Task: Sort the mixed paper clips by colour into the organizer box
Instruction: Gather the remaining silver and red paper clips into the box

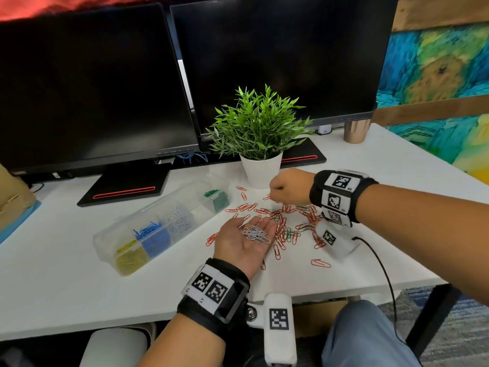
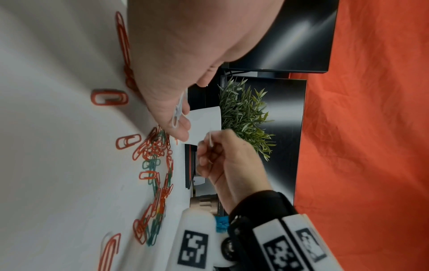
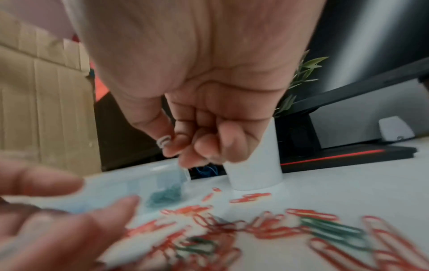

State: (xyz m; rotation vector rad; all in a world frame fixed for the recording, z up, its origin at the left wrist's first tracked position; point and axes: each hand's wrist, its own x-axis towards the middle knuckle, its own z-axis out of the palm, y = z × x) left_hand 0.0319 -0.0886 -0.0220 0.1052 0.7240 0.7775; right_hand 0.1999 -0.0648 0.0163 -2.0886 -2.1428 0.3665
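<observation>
Organizer box [image 1: 169, 207] already has yellow, blue, white and green sorted, sitting just past the left hand [image 1: 244, 241], which lies flat and open, cradling white clips [image 1: 255, 234]. Right hand [image 1: 287, 185] pinches one white clip [image 3: 163, 141]. Red and green pile [image 1: 288, 221] under the right fingers is still unsorted.

An office desk: two dark monitors [image 1: 185, 75] stand side by side on red-striped bases at the back of a white desk [image 1: 66, 274]; a small potted plant [image 1: 260, 136] sits before them; loose paper clips [image 1: 288, 223] lie beside a clear organizer box [image 1: 161, 223]
</observation>
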